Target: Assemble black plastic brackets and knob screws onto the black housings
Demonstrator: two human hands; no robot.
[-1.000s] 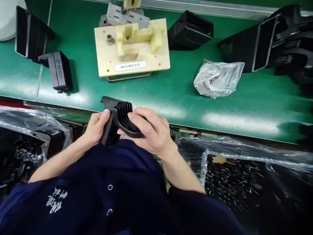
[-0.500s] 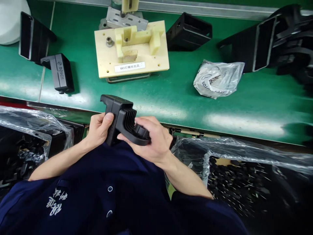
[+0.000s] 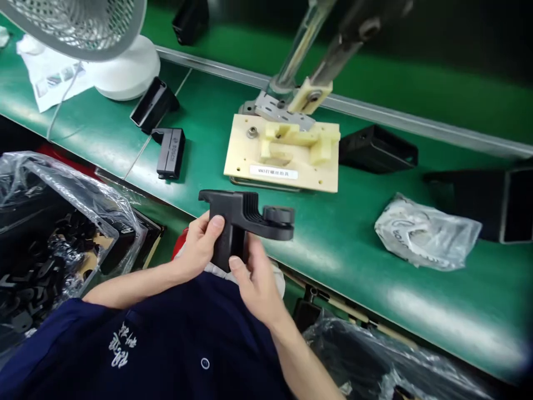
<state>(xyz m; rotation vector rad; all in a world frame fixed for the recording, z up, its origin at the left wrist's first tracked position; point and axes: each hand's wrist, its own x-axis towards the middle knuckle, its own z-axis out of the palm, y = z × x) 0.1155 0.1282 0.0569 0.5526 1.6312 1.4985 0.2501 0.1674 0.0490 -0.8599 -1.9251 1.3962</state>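
A black plastic housing part (image 3: 239,219) with a ribbed middle and a round knob end is held up over the near edge of the green belt (image 3: 362,244). My left hand (image 3: 200,244) grips its lower body, thumb on the front face. Just below it, my right hand (image 3: 256,280) touches the underside of the part with the fingers loosely curled. Straight beyond the part lies a cream jig plate (image 3: 283,158) with raised blocks and a white label.
A small black block (image 3: 170,151) and a black sleeve (image 3: 152,105) lie left of the jig, a black box (image 3: 377,149) to its right. A crumpled plastic bag (image 3: 425,233) lies farther right. A white fan (image 3: 100,33) stands back left. A lined bin of black parts (image 3: 45,244) sits at my left.
The view has swung up and to the left, bringing the fan into sight. The part has been turned so its knob end points right, and my right hand has slipped from its curved end to beneath it.
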